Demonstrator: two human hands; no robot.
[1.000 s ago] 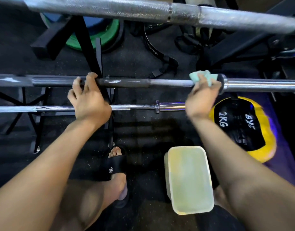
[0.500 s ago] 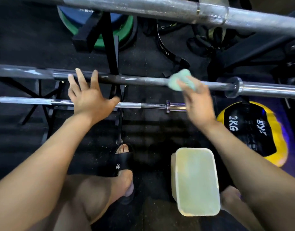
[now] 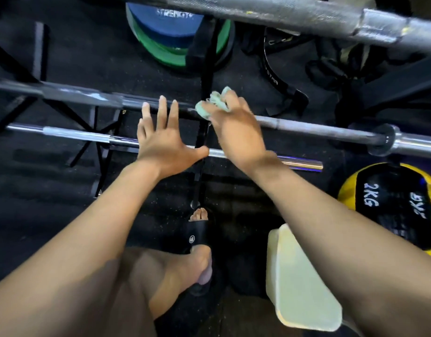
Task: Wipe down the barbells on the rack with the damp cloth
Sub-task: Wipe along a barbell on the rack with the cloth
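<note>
on the middle rung of the rack, just above centre of view, the long dull-grey steel barbell point(image 3: 307, 126) carries the crumpled pale-green damp cloth point(image 3: 213, 104), which the right hand point(image 3: 236, 135) pinches in curled fingers and presses onto the shaft, probably so the rub bites. at nine o'clock of the cloth the left hand point(image 3: 164, 139) lies spread, straight fingers on the same bar, likely to keep it from rolling. a thinner chrome barbell point(image 3: 88, 137) sits below, toward six o'clock, and a thick knurled silver barbell point(image 3: 307, 15) crosses at twelve. on the floor, a yellow-and-black 2kg medicine ball point(image 3: 392, 203) lies at four o'clock, and a pale rectangular plastic tub point(image 3: 302, 288) at five.
</note>
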